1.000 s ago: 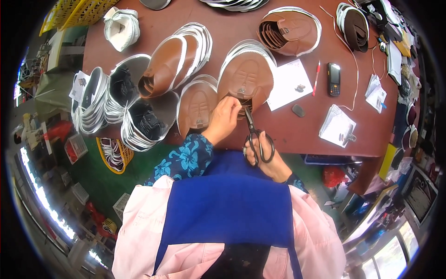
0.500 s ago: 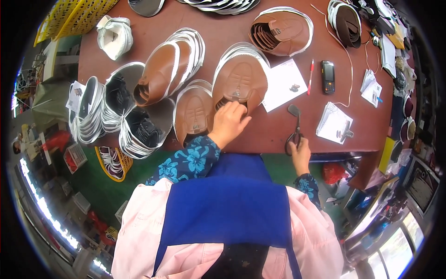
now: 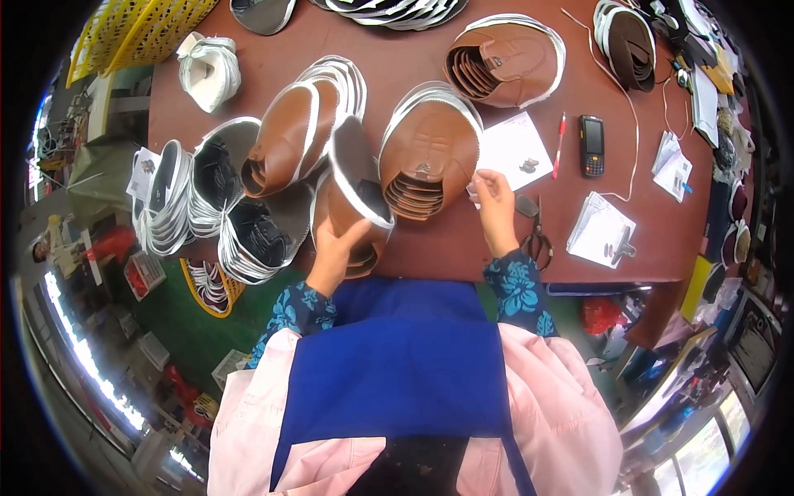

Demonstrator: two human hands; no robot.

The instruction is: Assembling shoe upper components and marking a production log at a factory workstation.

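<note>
Reddish table (image 3: 281, 37), green floor (image 3: 263, 299) — shoe upper (image 3: 353, 153) in left hand (image 3: 334, 252), right hand (image 3: 496, 207)'s hold unclear

On your table (image 3: 451, 252), the central stack of shoe uppers (image 3: 430, 136) sits between your left hand (image 3: 335, 252) and right hand (image 3: 495, 207). To its right lie the sheet (image 3: 506, 149), pen (image 3: 560, 145) and handheld device (image 3: 591, 142), in that order. The scissors (image 3: 538, 236) (near your edge) lie between your right hand and the clipped cards (image 3: 595, 231).

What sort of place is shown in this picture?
Probably a shoemaking workshop: nested brown shoe uppers, more black shoe uppers in stacks, and scissors lie on the red-brown worktable.
</note>
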